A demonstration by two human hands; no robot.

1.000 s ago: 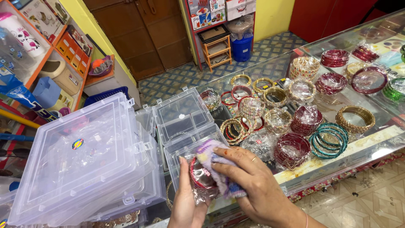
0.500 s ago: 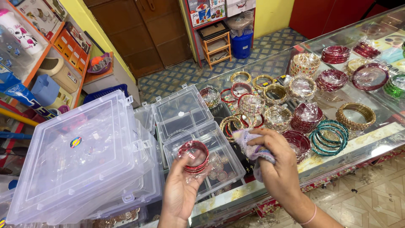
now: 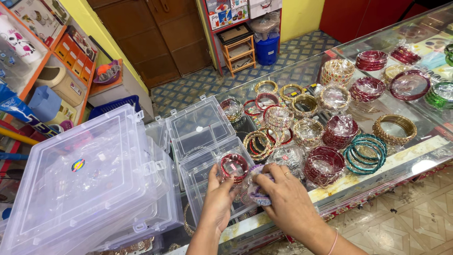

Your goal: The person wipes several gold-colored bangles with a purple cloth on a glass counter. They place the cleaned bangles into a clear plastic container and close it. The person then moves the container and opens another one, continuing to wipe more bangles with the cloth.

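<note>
My left hand [image 3: 218, 200] holds a plastic-wrapped set of red bangles [image 3: 234, 166] upright over a small clear plastic box [image 3: 200, 167] with its lid [image 3: 199, 126] open behind it. My right hand [image 3: 287, 200], with a ring on one finger, grips a crumpled purple and white cloth [image 3: 257, 189] and presses it against the side of the bangle set. Both hands meet just above the near edge of the glass counter [image 3: 377, 172].
Several wrapped sets of red, gold and teal bangles [image 3: 365, 152] cover the counter to the right. A stack of large clear boxes [image 3: 80, 182] stands at the left. Shelves with goods [image 3: 42, 52], a blue bin [image 3: 267, 49] and a wooden stool [image 3: 239, 51] lie beyond.
My right hand with the cloth pulled away to the right half a second ago and has come back against the red bangle set. My left hand has kept hold of the bangles.
</note>
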